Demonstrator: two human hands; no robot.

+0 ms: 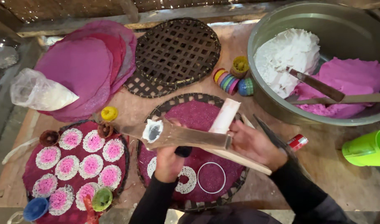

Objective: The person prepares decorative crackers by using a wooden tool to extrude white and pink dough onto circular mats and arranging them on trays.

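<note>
You're holding a metal press tube (179, 135) level over the middle woven tray (235, 188), both hands on it. Your left hand (168, 162) is gripping it from underneath, fingers curled tight around the barrel near its open end, which is showing white paste in the mouth. Your right hand (253, 143) is clamped on the other end, fingers wrapped where the tube is meeting a white plunger (225, 115) and a wooden lever (240, 159) that is running diagonally under your wrist. Under the tube the tray's purple sheet (198, 116) is carrying two white lace rings (187, 180) and a plain metal ring (211, 177) lying just beside them. Left of that, another tray (125, 159) is holding a batch of round white-edged pink lace pieces (89, 165), with small coloured caps (109, 113) sitting around its rim. A red-and-white small can (297, 142) is lying just right of your right hand; a green cup (367, 147) is sitting at the right edge. Further out: a row of coloured rings (232, 81), two empty woven trays (177, 52) stacked, a pile of purple discs (84, 68) with a plastic bag of white powder (38, 92) on it. Far right, a metal basin (277, 25) is holding white dough (287, 56), pink dough (348, 81) and two blades (316, 85) resting in it.
</note>
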